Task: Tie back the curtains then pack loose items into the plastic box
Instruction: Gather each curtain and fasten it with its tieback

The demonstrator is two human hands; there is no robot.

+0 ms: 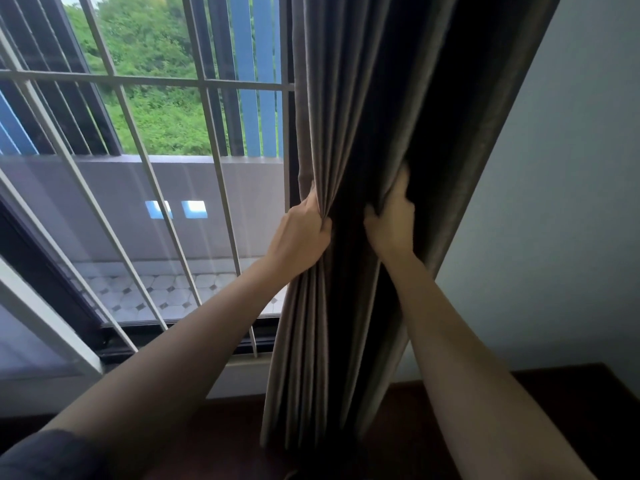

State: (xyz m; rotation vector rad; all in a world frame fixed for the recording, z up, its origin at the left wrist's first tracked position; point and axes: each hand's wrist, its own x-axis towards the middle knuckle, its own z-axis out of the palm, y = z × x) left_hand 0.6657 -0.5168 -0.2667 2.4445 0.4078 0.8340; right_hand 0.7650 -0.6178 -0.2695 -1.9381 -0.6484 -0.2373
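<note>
The left arm (194,341) enters from the lower left corner, a dark sleeve (45,455) at its near end, and runs almost straight up and to the right. The right arm (460,341) rises from the lower right edge, likewise extended, leaning slightly left. Both reach the cloth at about the same height, the hands near each other but apart.

The left hand (301,233) is closed on the left edge of the curtain (363,98): the fingers are curled round a bunch of pleats, with the back of the hand toward the camera. The right hand (391,223) grips a fold further right, thumb on the near side, fingertips buried in the fabric and out of sight. A dark, shadowed fold lies between the two hands.

The curtain is grey-brown, gathered into a narrow column of pleats at the right side of the window. It hangs down in front of a dark brown surface (571,393) at the bottom of the view; what that surface is cannot be told. Left of the curtain the glass is uncovered, with a pale metal grille (207,81) across it. Beyond the grille are a tiled balcony floor (156,296), a grey parapet (121,188), blue vertical slats (249,98) and green trees (149,64). Right of the curtain stands a plain pale wall (571,202)
</note>
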